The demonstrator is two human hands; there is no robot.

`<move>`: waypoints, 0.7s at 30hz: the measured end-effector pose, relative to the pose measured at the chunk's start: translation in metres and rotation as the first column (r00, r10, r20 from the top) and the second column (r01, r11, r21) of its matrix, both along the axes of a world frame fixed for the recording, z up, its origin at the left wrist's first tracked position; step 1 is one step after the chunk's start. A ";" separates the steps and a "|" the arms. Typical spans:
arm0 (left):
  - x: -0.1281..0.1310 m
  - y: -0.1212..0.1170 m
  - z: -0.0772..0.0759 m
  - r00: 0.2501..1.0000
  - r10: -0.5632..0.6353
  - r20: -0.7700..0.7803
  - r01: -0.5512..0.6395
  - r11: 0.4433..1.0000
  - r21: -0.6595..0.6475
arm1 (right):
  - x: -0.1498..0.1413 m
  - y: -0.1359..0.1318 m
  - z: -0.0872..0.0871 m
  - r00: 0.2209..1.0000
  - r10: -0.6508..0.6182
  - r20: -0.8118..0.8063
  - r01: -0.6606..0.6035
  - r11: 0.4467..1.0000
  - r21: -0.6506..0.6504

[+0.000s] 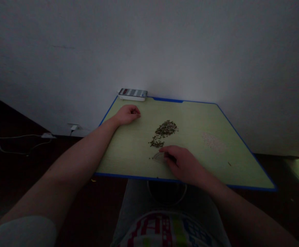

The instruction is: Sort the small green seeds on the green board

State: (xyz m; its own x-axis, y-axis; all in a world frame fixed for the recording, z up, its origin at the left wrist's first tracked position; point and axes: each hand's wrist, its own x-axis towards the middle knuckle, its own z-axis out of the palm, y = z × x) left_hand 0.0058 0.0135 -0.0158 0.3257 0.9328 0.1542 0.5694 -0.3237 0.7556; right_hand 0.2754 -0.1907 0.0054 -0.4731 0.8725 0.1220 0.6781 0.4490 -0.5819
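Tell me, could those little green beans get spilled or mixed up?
Maybe. The right hand holds a small clear scraper close to the table's near edge, so loose beans might roll off and miss the bowl on the lap below. A wide sweep could also push them toward the white rice. The dim light makes strays hard to spot.

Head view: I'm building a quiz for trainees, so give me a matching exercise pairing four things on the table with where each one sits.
Things:
1. left hand
2. right hand
3. pile of dark seeds
4. phone

Places:
A. table's far left corner, by the wall
B. middle of the table
C. fist resting near the far left edge
D. near edge, on a small clear piece

Pairs: 1-C, 2-D, 3-B, 4-A
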 end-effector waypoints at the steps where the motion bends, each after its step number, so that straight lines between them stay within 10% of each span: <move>1: 0.000 0.000 0.000 1.000 -0.004 0.002 0.004 1.000 -0.002 | -0.001 0.000 0.000 1.000 -0.012 -0.007 0.012 1.000 0.000; 21: 0.000 -0.001 0.001 1.000 -0.011 0.000 0.011 1.000 -0.010 | -0.040 0.005 0.001 0.976 -0.172 0.136 0.164 0.984 0.069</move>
